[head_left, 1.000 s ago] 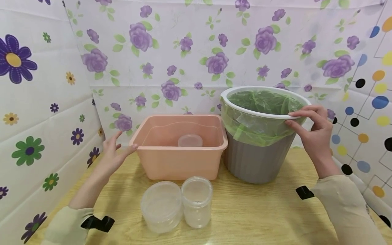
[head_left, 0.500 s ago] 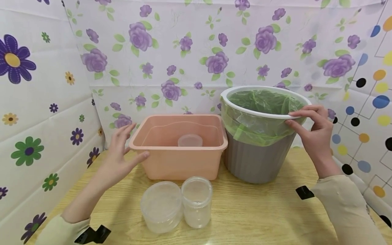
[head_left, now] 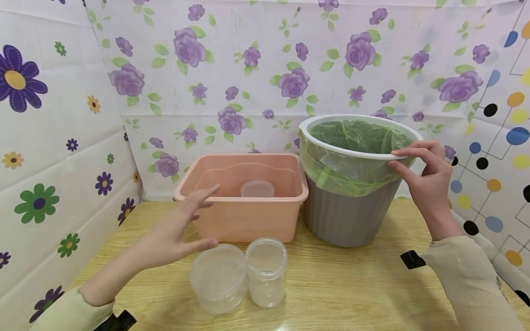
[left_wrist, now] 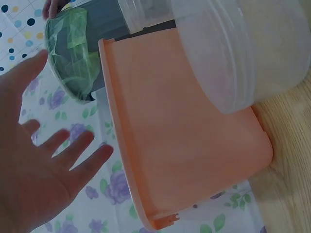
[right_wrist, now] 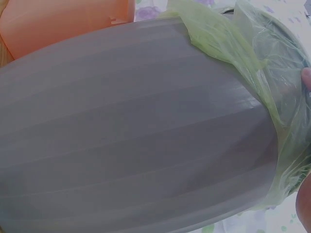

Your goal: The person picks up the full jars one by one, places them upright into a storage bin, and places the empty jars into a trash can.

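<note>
While your right hand [head_left: 432,184] pinches the white rim [head_left: 352,153] of the grey bin [head_left: 349,216] at centre right of the head view, your left hand [head_left: 178,234], fingers spread and holding nothing, hovers left of centre, its thumb overlapping the edge of a round tub [head_left: 219,280]; whether they touch, you cannot tell. The bin is ribbed and tapers downward, a translucent green bag [head_left: 341,168] folded over its top. Its mouth faces up, its long axis nearly vertical, leaning slightly right. The tub, lower centre, is wide, cloudy and upright, just beside a taller clear jar [head_left: 267,282]. Behind them, your pink basin [head_left: 244,218] lies lengthwise left to right.
</note>
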The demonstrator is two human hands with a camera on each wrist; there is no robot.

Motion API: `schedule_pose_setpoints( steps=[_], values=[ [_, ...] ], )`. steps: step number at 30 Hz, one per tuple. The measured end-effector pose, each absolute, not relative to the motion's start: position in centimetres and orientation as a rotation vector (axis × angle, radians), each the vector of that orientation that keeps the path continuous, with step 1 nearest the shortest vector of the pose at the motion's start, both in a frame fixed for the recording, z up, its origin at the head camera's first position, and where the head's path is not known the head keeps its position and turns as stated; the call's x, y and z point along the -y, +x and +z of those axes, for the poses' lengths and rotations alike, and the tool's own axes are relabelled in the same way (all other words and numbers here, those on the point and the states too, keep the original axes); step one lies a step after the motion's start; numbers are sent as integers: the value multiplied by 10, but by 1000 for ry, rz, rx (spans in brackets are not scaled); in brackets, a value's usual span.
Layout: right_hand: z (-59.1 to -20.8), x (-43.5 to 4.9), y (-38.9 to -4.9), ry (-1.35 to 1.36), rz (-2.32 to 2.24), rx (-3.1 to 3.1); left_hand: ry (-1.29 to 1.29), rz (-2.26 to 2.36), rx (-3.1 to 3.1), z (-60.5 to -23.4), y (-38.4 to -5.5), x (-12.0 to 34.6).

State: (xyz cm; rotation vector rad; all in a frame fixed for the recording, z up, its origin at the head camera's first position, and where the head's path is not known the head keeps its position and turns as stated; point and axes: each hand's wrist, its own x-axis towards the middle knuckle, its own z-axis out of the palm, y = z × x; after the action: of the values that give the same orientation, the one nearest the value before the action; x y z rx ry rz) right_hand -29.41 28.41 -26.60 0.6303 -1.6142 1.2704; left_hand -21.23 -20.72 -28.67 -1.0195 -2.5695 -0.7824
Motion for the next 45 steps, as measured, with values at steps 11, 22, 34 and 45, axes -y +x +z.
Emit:
schedule_pose_setpoints(
  steps=[11, 22, 34, 45],
  values=[
    [-267, -286, -296, 641, 1262, 1604, -1280, -660, 2934, -297, -208, 212],
    [-268, -285, -294, 634, 1282, 1600, -1443, -474, 3055, -313, -223, 209],
    [-267, -284, -293, 636, 1290, 1610, -1569, -312, 3052, -331, -242, 201],
    [-266, -283, -291, 624, 1283, 1616, -1622, -286, 3057, -331, -248, 195]
  ],
)
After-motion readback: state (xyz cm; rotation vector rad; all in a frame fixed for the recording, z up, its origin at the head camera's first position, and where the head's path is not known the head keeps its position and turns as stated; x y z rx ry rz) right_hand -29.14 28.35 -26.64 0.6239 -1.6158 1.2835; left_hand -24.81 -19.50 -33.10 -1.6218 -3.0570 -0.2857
